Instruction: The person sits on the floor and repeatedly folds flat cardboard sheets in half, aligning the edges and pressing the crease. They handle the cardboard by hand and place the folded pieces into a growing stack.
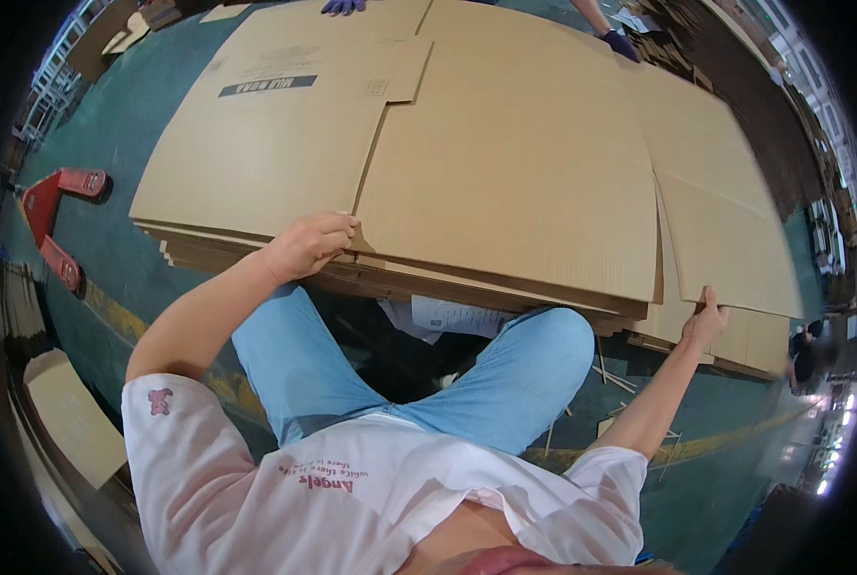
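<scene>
A large flat cardboard sheet (514, 172), slotted into panels with cut flaps, lies on top of a stack of similar sheets (505, 292) before my knees. My left hand (315, 245) is closed on its near edge, fingertips at the slot beside the printed left panel (256, 144). Farther right, my right hand (705, 323) pinches the near edge of the right-hand flap (730, 244), thumb on top. That flap stands slightly apart from the middle panel along a narrow gap. The fingers under the board are hidden.
Across the stack, a person's purple-gloved hand (343, 6) and another gloved hand (623, 45) touch the far side. A red pallet jack (43, 206) stands on the green floor at left. Papers (457, 316) lie under the stack's edge; thin strips (615, 379) litter the floor.
</scene>
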The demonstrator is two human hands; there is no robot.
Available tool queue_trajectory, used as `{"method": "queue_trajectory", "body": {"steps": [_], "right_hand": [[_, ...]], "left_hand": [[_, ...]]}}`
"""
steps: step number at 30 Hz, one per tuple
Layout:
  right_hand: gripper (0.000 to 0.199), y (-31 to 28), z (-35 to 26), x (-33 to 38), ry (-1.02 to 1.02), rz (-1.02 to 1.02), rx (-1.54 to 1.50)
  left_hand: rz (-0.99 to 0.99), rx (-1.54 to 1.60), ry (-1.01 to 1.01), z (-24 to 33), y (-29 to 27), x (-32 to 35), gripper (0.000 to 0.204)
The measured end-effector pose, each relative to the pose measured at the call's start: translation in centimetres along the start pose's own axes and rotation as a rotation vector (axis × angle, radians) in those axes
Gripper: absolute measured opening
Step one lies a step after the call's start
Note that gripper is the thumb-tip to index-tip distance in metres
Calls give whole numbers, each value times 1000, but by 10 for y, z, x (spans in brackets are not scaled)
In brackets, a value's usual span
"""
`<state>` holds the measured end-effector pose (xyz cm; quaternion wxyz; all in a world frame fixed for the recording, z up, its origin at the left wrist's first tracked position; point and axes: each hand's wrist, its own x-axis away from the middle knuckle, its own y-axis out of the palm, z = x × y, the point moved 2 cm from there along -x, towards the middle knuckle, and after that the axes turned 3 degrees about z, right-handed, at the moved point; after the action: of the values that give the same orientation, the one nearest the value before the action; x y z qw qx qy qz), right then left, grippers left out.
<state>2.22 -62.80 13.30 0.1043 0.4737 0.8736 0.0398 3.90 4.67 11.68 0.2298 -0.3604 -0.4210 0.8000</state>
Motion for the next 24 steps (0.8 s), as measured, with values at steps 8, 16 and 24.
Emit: {"method": "queue_trajectory", "body": {"steps": [8, 16, 24], "right_hand": [[48, 46, -53, 103, -561, -287, 651], [56, 263, -91, 326, -1258, -1170, 557], [32, 286, 1, 421, -1494, -1165, 735]], "left_hand": [[53, 71, 47, -5, 2, 5, 16], [168, 226, -11, -7, -4, 18, 16], [239, 237, -17, -14, 8, 15, 14]]}}
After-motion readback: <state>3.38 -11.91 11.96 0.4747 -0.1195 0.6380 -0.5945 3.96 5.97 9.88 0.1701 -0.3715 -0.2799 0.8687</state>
